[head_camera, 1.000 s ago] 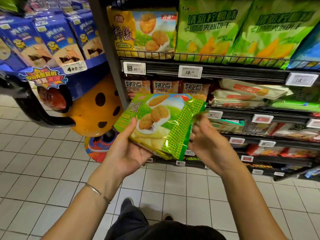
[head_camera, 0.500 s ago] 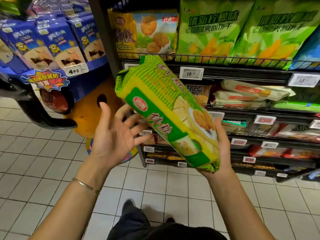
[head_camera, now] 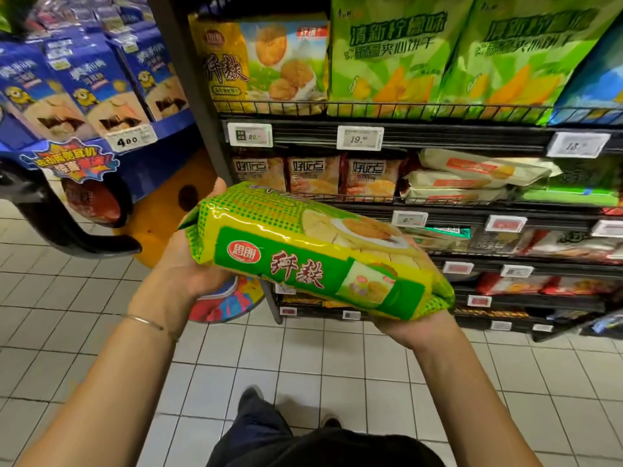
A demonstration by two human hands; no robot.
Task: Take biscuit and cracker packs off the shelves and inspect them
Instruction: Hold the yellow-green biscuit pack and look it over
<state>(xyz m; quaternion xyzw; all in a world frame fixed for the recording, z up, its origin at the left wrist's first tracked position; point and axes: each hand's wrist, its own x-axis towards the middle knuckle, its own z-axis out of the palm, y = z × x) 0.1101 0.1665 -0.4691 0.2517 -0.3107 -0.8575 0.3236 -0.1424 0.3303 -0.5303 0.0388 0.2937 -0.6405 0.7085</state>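
Hiding most fingers, biscuit pack [head_camera: 320, 251] spans left hand [head_camera: 188, 264] and right hand [head_camera: 414, 328].

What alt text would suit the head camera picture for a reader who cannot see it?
Two bare hands hold a green-and-yellow plastic biscuit pack, red lettering facing the camera: left hand gripping one end, right hand under the other. Behind stand black metal shelves of snack packs.

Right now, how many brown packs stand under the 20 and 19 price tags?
3: the left pack, the middle pack and the right pack, side by side on the second shelf. More may be hidden behind them.
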